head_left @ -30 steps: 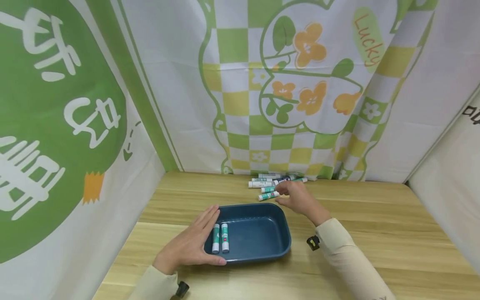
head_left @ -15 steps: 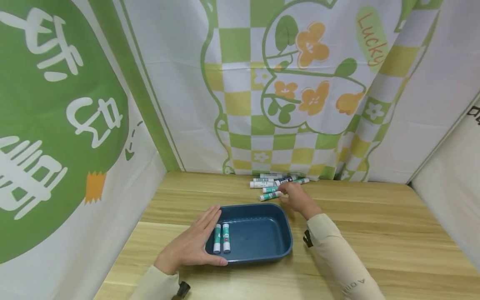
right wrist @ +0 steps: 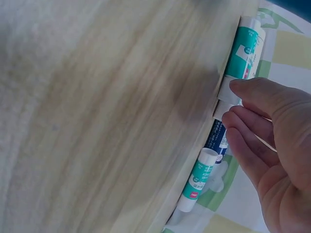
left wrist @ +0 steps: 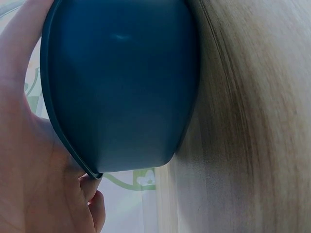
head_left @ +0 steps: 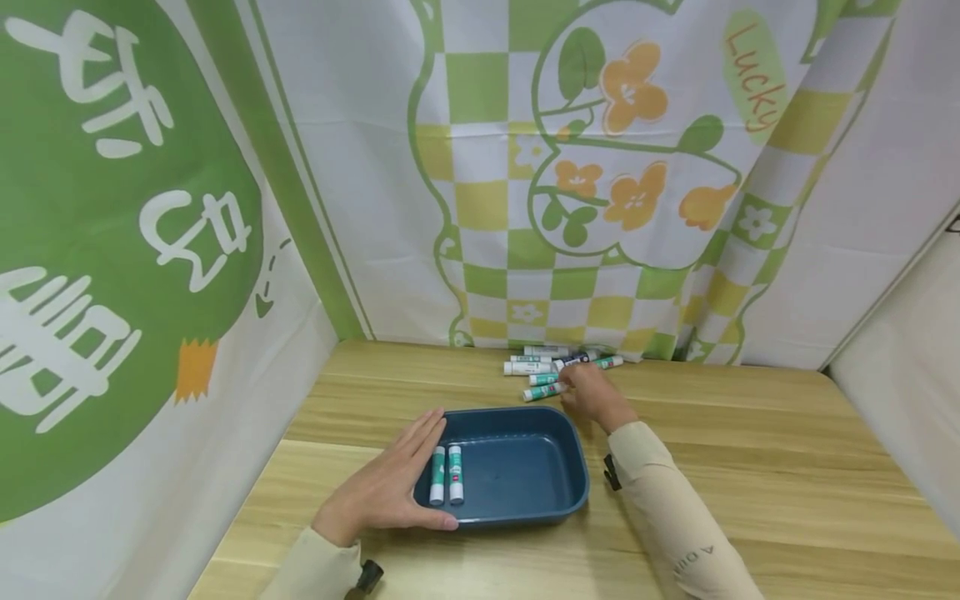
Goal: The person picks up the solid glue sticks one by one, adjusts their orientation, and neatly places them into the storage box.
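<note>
My left hand (head_left: 386, 487) holds the left end of a dark blue plastic basin (head_left: 517, 517), thumb along the near rim and fingers at the far corner. The left wrist view shows that hand at the rim of the basin (left wrist: 121, 87). Inside, two green-and-white glue sticks (head_left: 456, 475) lie side by side at the left end. My right hand (head_left: 596, 396) is at the pile behind the basin, its thumb and fingers pinching the white end of a glue stick (head_left: 540, 392). In the right wrist view the thumb rests on that glue stick's (right wrist: 243, 51) end, with the index fingertip hidden.
Several other glue sticks lie in the pile, among them a white one (head_left: 525, 367), a dark blue one (head_left: 576, 359) and a green one (head_left: 609, 362). A patterned curtain (head_left: 558, 283) hangs right behind them. The wooden table (head_left: 720, 467) extends to the right.
My right hand has moved in to the front glue stick's right end, and its fingers have closed there. The left hand stays on the basin; the view has shifted slightly.
</note>
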A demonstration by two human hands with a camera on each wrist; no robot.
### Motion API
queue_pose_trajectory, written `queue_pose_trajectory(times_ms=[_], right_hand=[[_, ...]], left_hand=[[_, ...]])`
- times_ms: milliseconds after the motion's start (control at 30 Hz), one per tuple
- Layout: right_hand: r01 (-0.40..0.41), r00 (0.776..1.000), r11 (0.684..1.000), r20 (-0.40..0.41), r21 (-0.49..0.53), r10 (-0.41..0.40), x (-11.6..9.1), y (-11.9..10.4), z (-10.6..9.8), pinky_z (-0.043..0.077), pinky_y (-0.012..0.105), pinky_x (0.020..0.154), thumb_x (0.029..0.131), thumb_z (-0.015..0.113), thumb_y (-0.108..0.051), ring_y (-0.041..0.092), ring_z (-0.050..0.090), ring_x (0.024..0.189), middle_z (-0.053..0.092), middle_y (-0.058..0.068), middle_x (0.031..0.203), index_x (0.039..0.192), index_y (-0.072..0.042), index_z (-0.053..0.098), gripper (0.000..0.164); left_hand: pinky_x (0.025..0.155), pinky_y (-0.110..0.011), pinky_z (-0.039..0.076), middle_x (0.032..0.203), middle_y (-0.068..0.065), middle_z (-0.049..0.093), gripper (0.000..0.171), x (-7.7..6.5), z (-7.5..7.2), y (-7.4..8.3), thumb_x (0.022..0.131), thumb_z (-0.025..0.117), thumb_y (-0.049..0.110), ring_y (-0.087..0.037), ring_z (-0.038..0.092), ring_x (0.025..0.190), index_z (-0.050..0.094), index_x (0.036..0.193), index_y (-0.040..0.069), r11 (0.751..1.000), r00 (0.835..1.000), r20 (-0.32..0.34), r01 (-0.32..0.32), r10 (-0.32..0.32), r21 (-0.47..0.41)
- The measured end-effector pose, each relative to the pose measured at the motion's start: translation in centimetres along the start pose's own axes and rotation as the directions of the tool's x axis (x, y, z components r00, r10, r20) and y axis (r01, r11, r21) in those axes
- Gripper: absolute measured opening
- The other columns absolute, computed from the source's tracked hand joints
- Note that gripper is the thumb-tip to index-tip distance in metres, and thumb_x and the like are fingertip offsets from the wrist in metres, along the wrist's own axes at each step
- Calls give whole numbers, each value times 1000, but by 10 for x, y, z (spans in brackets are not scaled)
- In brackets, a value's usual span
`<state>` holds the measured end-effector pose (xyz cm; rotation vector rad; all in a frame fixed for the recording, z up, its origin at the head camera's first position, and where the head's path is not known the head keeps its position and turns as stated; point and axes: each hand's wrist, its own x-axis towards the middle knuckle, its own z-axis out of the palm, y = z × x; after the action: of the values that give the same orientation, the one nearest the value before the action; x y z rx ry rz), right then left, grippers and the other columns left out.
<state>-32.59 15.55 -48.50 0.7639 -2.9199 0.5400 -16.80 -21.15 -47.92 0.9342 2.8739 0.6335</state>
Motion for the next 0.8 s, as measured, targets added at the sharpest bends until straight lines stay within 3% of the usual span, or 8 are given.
queue_pose_trajectory(times_ms=[100, 233, 433, 600, 800], right_hand=[[-13, 1000, 1000, 12, -17, 13, 1, -1, 0, 63, 42, 79, 92, 78, -3, 25, 72, 88, 77, 12, 93, 93, -4, 76, 3], [-44, 998, 999, 37, -8, 44, 2, -1, 0, 58, 37, 71, 93, 78, -6, 18, 65, 79, 72, 7, 85, 85, -7, 72, 10], [-97, 993, 994, 72, 42, 94, 3, -1, 3, 60, 39, 76, 98, 74, -11, 18, 68, 84, 76, 9, 93, 93, -6, 76, 8], [-116, 989, 992, 95, 57, 110, 4, 0, 4, 56, 35, 70, 100, 72, -12, 16, 63, 77, 73, 7, 87, 86, -8, 73, 15], [-138, 984, 988, 122, 69, 129, 2, 1, 3, 61, 39, 76, 100, 74, -16, 17, 70, 84, 76, 9, 95, 103, -4, 77, 12]], left_hand=[[129, -60, 28, 180, -11, 3, 135, 0, 0, 0, 77, 73, 82, -35, 9, 167, 13, 169, 3, 1000, 1000, 4, 2, -2, -10], [129, -61, 29, 180, -11, 2, 135, 1, 0, 0, 77, 73, 81, -35, 9, 167, 13, 169, 3, 1000, 1000, 6, 1, -1, -13], [128, -60, 31, 180, -11, 4, 135, 0, 0, 0, 77, 73, 81, -35, 10, 167, 14, 169, 3, 1000, 1000, -4, -3, 3, -13], [128, -61, 31, 180, -12, 4, 135, 0, 0, 0, 77, 74, 81, -35, 10, 167, 14, 169, 3, 1000, 1000, -5, -2, 2, -16], [128, -60, 31, 180, -12, 4, 135, 0, -1, 0, 77, 74, 81, -35, 10, 167, 14, 169, 3, 1000, 1000, -6, -7, 7, -9]])
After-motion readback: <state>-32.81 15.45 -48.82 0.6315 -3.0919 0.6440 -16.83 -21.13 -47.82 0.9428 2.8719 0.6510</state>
